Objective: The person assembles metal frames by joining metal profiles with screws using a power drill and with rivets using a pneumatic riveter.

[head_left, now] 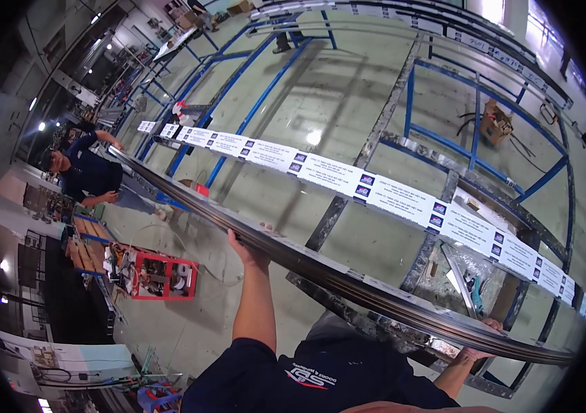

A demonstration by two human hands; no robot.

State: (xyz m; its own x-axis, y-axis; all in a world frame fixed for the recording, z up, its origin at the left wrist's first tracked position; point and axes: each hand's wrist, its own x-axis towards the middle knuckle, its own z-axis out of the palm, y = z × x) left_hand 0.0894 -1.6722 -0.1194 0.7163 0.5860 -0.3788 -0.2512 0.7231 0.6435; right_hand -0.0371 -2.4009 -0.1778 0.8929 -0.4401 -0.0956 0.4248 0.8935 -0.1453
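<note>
A long dark metal profile (348,284) with grooves along its side runs from the far left to the lower right. My left hand (248,252) grips it near the middle, with fingers wrapped round its edge. Further right, my right hand (480,343) is closed around the same profile near its right end. A co-worker (93,168) at the left has one hand at the far end. Beyond it, a long strip covered in white printed film (334,177) lies across the bars of a metal frame table (331,224), apart from the profile.
Blue steel frames (475,124) stand at the back right, with a cardboard box (495,124) in one. A red tool cart (162,277) stands to the left on the floor. Tools and scraps lie on a tray (455,282) near my right hand.
</note>
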